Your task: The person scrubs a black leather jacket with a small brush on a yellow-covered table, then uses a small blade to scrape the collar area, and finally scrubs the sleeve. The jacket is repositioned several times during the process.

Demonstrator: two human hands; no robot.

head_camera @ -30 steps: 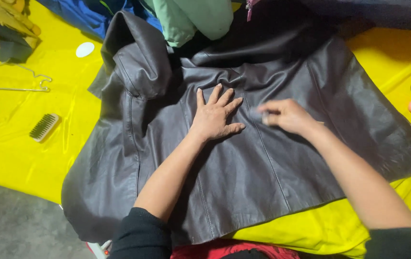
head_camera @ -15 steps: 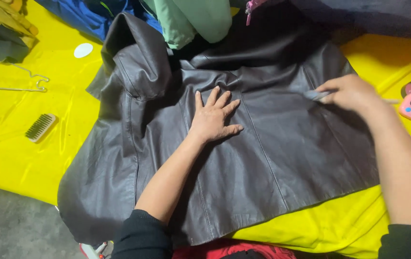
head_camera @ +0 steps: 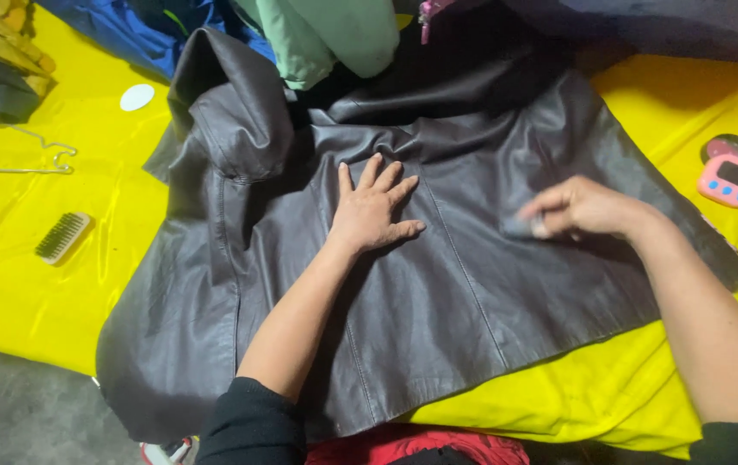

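**Two hands on a dark leather jacket**

A dark brown leather jacket (head_camera: 438, 284) lies spread flat on a desk with a yellow cover (head_camera: 33, 293). Its long side runs from 12 o'clock, where the collar is, down to 6 o'clock, where the bottom edge is near the person.

The left hand (head_camera: 372, 211) rests in the middle of the jacket. It is flat, fingers spread and pointing to 12 o'clock. It grips nothing; it just presses the leather down. The arm comes up from 6 o'clock.

The right hand (head_camera: 580, 209) is at 3 o'clock from the left hand, well apart from it, also on the jacket. Its fingers are pinched on a small grey thing (head_camera: 521, 227). It is blurry, so I cannot tell what it is. The fingers point to 9 o'clock, and the arm comes in from 5 o'clock.

Off the jacket, a small brush (head_camera: 62, 237) lies at 9 o'clock and a wire hanger (head_camera: 37, 155) at 10 o'clock. A pink timer (head_camera: 733, 180) sits at 3 o'clock. Green cloth (head_camera: 334, 39) lies at 12 o'clock.
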